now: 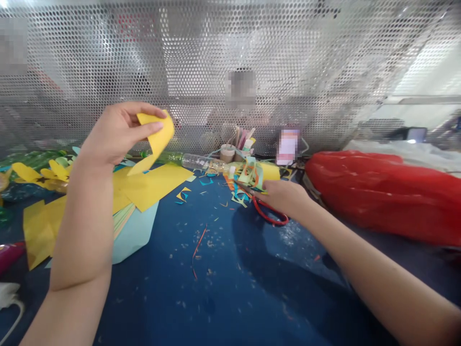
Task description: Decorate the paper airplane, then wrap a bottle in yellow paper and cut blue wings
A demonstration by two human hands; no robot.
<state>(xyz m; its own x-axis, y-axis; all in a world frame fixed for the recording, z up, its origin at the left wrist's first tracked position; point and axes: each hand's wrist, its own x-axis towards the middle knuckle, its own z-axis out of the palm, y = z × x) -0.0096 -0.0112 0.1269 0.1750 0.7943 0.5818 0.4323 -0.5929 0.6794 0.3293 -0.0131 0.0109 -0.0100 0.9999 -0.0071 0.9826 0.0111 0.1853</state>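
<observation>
Behind the blue tabletop (201, 307), perforated panelling (198, 62).

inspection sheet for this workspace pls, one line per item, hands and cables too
surface: blue tabletop, specked with small bits
job's things: yellow paper piece raised, curled; red-handled scissors at the table
clutter: paper scraps, a thin red strand, yellow sheets, clear bottle lying down
hands: left hand pinches the yellow paper piece; right hand is at the scissors, grip unclear
cables: white cable, lower left
surroundings: perforated screen behind; red bag at right
</observation>
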